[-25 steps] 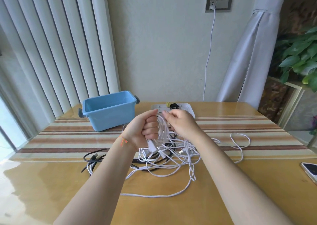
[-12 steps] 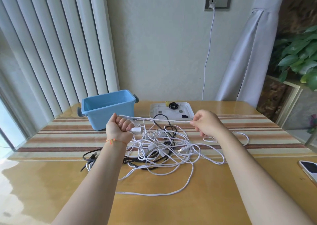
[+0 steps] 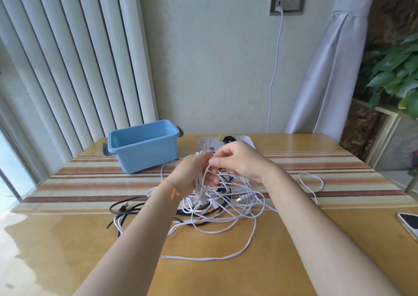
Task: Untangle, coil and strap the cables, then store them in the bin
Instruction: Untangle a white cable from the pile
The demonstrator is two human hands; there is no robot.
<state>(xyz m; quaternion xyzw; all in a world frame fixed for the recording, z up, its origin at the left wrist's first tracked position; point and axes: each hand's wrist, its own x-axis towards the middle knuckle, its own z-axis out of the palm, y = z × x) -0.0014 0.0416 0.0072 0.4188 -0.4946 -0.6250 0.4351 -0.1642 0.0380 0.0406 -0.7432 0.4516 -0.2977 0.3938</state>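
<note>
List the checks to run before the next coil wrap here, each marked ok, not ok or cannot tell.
1. White cable loops gathered in left hand: ok, several loops hang from it.
2. Right hand pinches the strand for the next wrap: ok.
3. Rest of the white cable free of the black cable: not ok, they cross in the pile on the table.
4. Blue bin open and upright: ok.
5. Strap ready: cannot tell, none clearly visible.
6. Phone clear of the cable pile: ok, at the table's right edge.
</note>
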